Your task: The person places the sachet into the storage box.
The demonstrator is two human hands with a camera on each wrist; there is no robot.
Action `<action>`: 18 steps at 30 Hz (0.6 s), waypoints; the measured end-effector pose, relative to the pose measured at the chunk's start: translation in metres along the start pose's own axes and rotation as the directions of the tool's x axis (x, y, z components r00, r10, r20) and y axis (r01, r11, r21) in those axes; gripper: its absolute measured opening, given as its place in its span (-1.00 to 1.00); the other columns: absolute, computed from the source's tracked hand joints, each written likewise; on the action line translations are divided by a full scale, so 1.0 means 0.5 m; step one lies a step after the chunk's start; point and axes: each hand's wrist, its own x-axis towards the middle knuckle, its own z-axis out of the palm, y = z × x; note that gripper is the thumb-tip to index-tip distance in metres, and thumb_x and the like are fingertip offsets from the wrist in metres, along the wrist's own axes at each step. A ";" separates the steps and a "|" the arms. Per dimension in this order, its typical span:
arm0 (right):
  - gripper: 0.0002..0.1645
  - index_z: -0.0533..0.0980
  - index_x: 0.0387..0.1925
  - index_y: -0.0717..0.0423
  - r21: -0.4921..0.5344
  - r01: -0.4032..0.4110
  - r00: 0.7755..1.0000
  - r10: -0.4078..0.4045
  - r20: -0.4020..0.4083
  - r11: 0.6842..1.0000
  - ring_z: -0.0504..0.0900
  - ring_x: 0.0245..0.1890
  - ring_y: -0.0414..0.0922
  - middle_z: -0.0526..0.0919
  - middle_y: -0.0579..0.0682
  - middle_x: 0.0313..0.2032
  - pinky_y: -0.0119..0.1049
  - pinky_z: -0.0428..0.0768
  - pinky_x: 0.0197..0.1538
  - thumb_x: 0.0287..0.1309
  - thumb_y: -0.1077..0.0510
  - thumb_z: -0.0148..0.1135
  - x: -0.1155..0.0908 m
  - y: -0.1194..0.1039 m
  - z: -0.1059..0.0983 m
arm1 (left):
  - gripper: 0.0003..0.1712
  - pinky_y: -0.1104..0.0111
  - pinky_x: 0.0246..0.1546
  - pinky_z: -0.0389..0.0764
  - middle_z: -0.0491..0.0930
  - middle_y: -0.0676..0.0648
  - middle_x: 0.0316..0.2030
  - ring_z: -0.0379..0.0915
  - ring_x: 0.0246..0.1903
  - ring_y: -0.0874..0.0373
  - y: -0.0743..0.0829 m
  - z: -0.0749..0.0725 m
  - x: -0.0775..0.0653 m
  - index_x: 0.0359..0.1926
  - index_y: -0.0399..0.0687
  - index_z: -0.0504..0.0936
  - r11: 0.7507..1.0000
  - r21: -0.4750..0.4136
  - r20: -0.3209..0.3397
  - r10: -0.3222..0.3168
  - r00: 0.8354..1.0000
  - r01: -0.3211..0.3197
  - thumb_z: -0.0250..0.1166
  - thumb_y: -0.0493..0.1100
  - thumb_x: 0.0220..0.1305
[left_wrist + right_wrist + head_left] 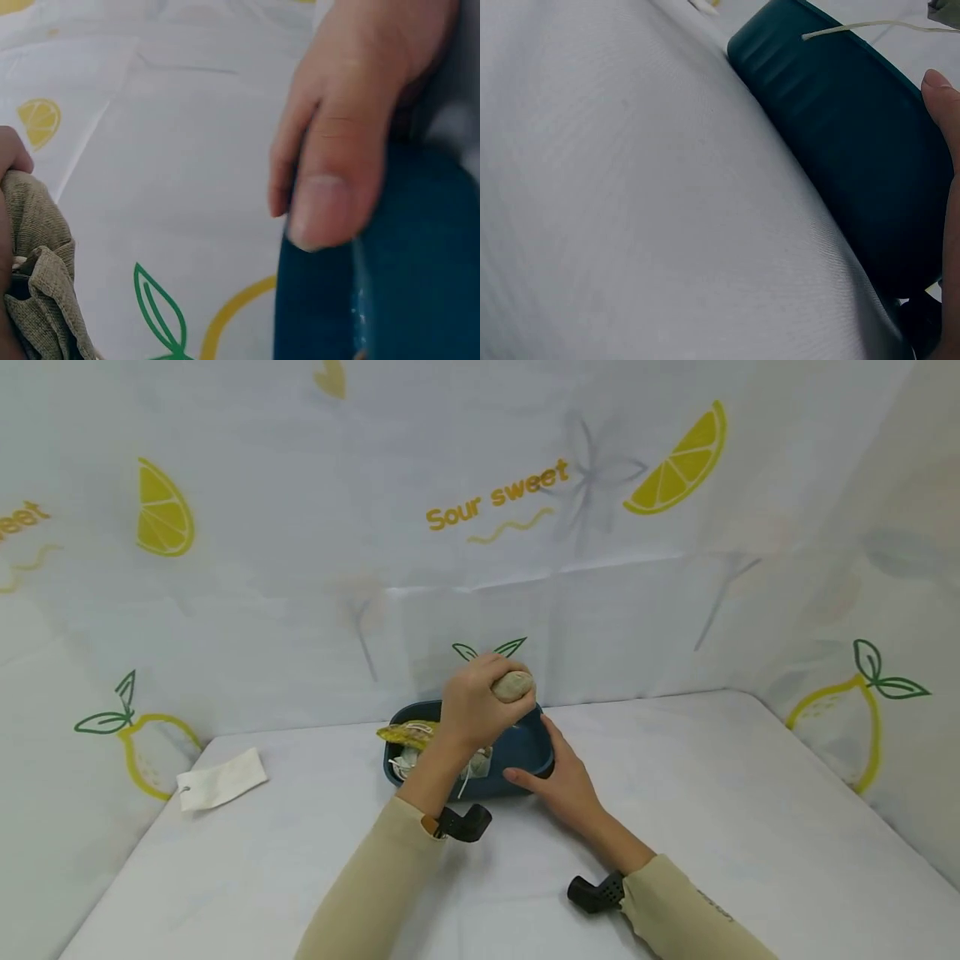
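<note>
My left hand (480, 706) grips a small khaki cloth pouch (513, 687) above the blue basin (525, 750). In the left wrist view the pouch (41, 225) shows coarse woven fabric with a gathered, folded end. My right hand (566, 785) holds the basin's right end, thumb at the near side and fingers around the far side. The right wrist view has the thumb (941, 97) at the rim of the basin (840, 135). A yellow patterned cloth piece (408, 733) and pale cloth things lie in the basin's left part, partly hidden by my left forearm.
A flat white cloth pouch (222, 781) lies on the left of the white-covered table (300, 860). Behind the basin rises a white curtain (285, 635) printed with lemons. A pale cord (877, 26) hangs over the basin's near wall.
</note>
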 end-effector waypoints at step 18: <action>0.29 -0.09 0.62 -0.02 0.016 0.016 1.000 -0.016 -0.018 1.000 0.11 0.58 0.15 0.08 0.13 0.59 0.23 0.19 0.52 0.09 -0.25 0.46 -0.003 0.000 0.000 | -0.81 0.24 -0.29 0.71 0.76 0.00 -0.25 0.68 -0.30 0.10 -0.036 0.064 -0.006 -0.18 0.02 0.77 0.997 0.057 0.051 -0.059 0.997 0.056 0.42 -0.07 0.18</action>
